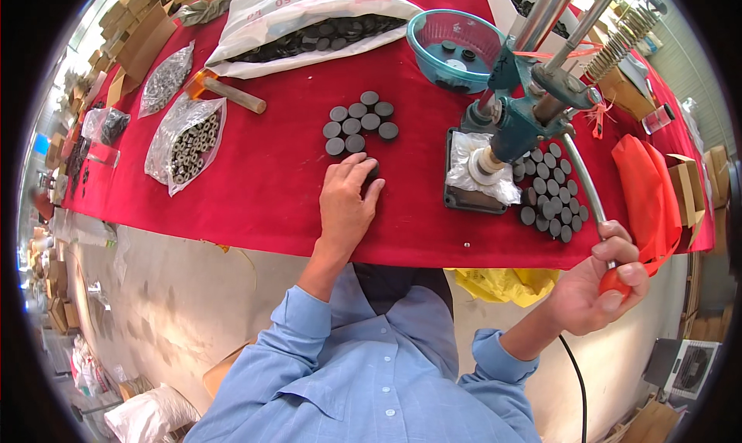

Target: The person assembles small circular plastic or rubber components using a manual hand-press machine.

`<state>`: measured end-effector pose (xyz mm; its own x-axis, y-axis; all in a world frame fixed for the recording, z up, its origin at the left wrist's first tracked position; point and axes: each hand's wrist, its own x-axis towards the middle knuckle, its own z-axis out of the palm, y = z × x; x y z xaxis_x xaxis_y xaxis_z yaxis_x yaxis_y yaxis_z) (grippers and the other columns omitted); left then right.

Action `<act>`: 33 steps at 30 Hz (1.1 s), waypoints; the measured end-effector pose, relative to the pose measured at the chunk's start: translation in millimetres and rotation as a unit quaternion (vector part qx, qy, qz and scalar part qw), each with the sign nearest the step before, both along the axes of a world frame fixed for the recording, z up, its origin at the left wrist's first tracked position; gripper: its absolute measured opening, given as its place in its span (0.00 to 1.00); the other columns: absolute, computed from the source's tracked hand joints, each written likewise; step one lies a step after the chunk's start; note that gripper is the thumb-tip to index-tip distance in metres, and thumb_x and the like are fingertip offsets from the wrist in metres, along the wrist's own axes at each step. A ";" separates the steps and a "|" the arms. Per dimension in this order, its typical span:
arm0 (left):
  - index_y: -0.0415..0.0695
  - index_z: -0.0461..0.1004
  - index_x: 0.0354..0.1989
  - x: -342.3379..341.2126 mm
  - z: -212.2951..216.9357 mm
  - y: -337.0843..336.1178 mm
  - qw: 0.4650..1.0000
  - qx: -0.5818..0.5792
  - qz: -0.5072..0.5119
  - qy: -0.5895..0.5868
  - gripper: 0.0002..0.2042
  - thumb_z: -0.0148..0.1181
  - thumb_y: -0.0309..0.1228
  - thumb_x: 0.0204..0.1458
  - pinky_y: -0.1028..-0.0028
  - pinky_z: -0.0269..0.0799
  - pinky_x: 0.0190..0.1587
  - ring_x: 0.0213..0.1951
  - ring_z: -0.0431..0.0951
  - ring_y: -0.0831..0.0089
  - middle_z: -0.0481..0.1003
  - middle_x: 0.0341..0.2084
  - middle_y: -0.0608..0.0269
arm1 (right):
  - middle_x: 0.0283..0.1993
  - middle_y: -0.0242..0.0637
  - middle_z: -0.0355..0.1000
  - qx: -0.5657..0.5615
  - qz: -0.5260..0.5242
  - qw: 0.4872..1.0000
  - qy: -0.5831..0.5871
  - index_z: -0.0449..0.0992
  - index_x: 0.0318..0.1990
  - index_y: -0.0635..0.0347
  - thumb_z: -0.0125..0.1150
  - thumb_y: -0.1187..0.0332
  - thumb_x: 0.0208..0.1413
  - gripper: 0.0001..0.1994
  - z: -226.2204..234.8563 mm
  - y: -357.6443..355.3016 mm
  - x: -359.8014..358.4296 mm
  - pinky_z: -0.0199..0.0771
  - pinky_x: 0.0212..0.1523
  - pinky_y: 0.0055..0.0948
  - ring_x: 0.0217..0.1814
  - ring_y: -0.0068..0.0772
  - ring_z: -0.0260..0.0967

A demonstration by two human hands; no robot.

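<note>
On the red-covered table, my left hand [346, 203] closes its thumb and fingers around a black round cap [373, 168], which is partly hidden by the fingers. Just beyond it lies a loose group of several dark grey round caps [352, 126]. My right hand [591, 292] grips the red knob [614, 281] at the end of a metal lever [589, 182]. That lever belongs to a green hand press [519, 134]. The press's white round head [485, 166] is down on a plastic-wrapped base [506, 193]. Many more dark caps [553, 192] lie to the right of the press.
A white sack [309, 6] of black parts lies at the back, with a teal basket [421, 37] to its right. A hammer [236, 95] and a clear bag of metal nuts [185, 153] are on the left. An orange-red bag [645, 196] sits at the right edge.
</note>
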<state>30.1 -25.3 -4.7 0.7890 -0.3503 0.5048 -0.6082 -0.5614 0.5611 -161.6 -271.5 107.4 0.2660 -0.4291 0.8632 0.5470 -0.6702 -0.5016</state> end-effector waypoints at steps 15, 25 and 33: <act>0.40 0.79 0.53 -1.7 11.6 11.6 0.999 0.015 -0.040 0.020 0.20 0.72 0.27 0.50 0.62 0.73 0.57 0.54 0.76 0.55 0.80 0.51 0.53 | 0.31 0.42 0.65 0.033 0.137 0.990 0.023 0.72 0.53 0.68 0.44 0.60 0.72 0.18 111.5 -58.2 82.3 0.69 0.45 0.47 0.33 0.39 0.62; 0.39 0.82 0.45 -3.6 28.8 -47.4 0.985 -0.114 -0.120 0.051 0.15 0.74 0.22 0.47 0.72 0.79 0.45 0.41 0.82 0.70 0.83 0.40 0.58 | 0.28 0.31 0.67 0.097 0.112 0.988 0.035 0.74 0.42 0.61 0.57 0.57 0.64 0.14 136.4 -68.7 147.0 0.75 0.37 0.29 0.30 0.25 0.68; 0.39 0.75 0.49 -10.2 23.9 -114.4 0.971 -0.158 -0.164 0.073 0.23 0.76 0.24 0.43 0.68 0.80 0.40 0.37 0.82 0.64 0.81 0.38 0.55 | 0.26 0.30 0.68 0.110 0.138 0.984 0.025 0.74 0.39 0.61 0.61 0.55 0.62 0.15 141.9 -62.4 145.0 0.76 0.37 0.27 0.29 0.24 0.69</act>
